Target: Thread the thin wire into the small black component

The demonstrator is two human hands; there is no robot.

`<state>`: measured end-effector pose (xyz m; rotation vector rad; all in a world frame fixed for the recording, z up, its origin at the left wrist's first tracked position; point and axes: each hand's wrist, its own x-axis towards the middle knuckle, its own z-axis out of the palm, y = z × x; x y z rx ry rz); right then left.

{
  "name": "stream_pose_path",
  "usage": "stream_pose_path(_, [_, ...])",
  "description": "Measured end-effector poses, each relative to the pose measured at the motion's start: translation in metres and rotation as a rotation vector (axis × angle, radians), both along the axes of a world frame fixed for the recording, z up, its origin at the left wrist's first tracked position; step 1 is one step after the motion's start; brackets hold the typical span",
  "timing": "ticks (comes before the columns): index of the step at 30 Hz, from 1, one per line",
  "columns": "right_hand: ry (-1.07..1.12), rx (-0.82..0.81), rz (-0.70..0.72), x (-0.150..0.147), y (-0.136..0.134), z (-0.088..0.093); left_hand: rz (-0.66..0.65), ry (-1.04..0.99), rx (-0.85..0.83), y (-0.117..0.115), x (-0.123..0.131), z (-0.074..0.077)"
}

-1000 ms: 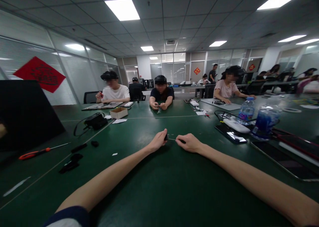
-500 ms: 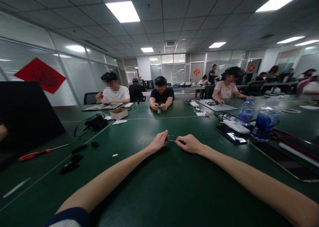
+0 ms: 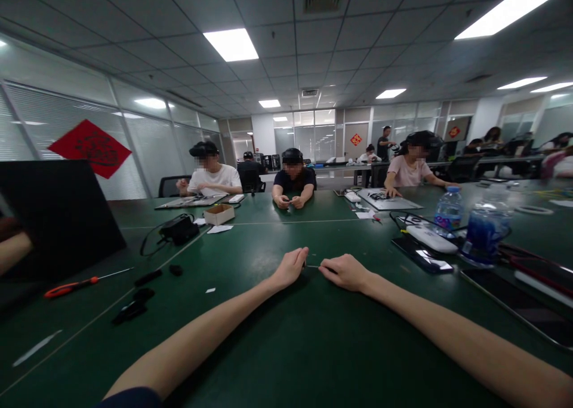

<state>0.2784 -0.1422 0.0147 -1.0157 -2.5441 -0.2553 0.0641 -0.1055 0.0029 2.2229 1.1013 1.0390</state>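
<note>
A thin metal pin [image 3: 313, 267] lies level between the two hands, just over the green table top [image 3: 277, 351]; can't tell if it touches. Left hand [image 3: 290, 269] is pinched closed on one end. Right hand [image 3: 347, 273] is closed on the other, with a small dark part [image 3: 328, 269] at its fingers; too small to identify. Hands narrow, almost meeting, pin the only thing showing between them.

Left of the hands: a white paper scrap [image 3: 210, 290], two small black pieces [image 3: 147, 277], a black clump [image 3: 129, 312], and a red-handled screwdriver [image 3: 71, 287]. Further out, a black pouch with cable [image 3: 179, 229] and a cardboard box [image 3: 219, 214].

Right side: a black phone [image 3: 423, 257] under a white power bank [image 3: 432, 239] — partly overlapped, a water bottle [image 3: 448, 212], a clear cup with blue inside [image 3: 486, 235], and a dark tablet [image 3: 514, 306] near the table edge.

Across the table, a co-worker in a dark shirt [image 3: 293, 180] has both hands together at the table. Two more sit to either side, a white shirt [image 3: 210, 180] and a pink shirt [image 3: 405, 172].
</note>
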Motion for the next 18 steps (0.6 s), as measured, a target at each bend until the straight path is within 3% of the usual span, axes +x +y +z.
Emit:
stream_pose_path(9, [0.014, -0.028, -0.023, -0.0014, 0.0002, -0.0012, 0.136, 0.074, 0.099, -0.0033, 0.0014, -0.0032])
stream_pose_path(18, [0.082, -0.063, -0.032, -0.0022, 0.0013, -0.0032, 0.128, 0.063, 0.103, -0.0017, 0.0001, -0.0019])
